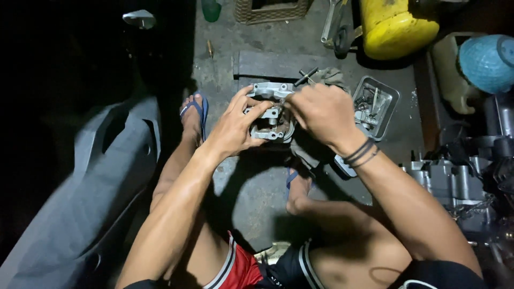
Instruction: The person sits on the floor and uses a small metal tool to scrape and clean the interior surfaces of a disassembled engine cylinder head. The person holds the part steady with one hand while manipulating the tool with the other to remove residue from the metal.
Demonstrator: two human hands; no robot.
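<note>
A grey cast-metal engine part (269, 109), like a small carburettor body, is held up over the concrete floor between my knees. My left hand (235, 126) grips its left side with thumb and fingers wrapped around it. My right hand (320, 113) is closed over the part's right side, fingers pinched at its top edge; whatever small piece it pinches is hidden. Dark bands circle my right wrist. A dark screwdriver-like tool (306, 76) sticks out just behind the part.
A metal tray (386, 101) with small parts lies right of my hands. A grey scooter body panel (91, 182) fills the left. An engine block (455, 182) sits at right, a yellow container (396, 27) and a blue-topped jug (484, 61) behind. My feet wear blue sandals (199, 107).
</note>
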